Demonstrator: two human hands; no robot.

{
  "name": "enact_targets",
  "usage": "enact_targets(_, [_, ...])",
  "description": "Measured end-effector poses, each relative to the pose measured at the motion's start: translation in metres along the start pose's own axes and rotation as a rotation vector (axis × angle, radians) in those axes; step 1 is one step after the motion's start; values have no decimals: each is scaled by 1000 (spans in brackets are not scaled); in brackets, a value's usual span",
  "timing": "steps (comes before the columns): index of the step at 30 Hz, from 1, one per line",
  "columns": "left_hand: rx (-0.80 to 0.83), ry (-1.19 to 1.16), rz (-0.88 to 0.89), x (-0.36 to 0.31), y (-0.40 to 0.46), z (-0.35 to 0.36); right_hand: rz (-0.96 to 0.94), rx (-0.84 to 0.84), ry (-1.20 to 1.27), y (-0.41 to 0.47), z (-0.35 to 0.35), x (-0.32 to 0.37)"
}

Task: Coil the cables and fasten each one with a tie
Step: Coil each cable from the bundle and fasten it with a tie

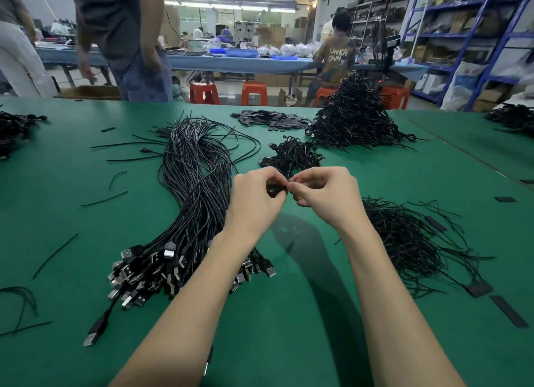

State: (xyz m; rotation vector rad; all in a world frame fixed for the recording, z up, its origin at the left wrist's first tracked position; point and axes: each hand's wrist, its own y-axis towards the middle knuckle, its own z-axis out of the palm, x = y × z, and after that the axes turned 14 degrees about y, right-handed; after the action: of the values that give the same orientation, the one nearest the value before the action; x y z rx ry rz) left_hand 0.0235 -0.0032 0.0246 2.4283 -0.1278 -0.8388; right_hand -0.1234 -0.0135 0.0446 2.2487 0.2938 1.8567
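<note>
Green felt covers the wide bench [289,314], where a long sheaf of loose black USB cables [193,190] lies left of centre, metal plugs toward the person. A tall heap of coiled black cables [355,118] sits at the far right, a smaller cluster of coils [291,155] before it, and thin black wire ties [404,239] spread at right. Above the bench, the left hand [254,196] and right hand [326,193] meet, each grip pinched on a small black coiled cable [276,190] between them.
</note>
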Motion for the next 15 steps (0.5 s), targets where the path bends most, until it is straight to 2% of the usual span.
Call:
enact_targets(7, [-80,22,-23,-4,-1,1,-92,-72,-120,2,10,-5])
enact_targets(11, [-119,57,-34,-6,-3,4,-218,-65,-208,4,15,-10])
enact_targets(15, [-66,32,-54,-9,-2,3,-290,-53,-280,4,19,-20])
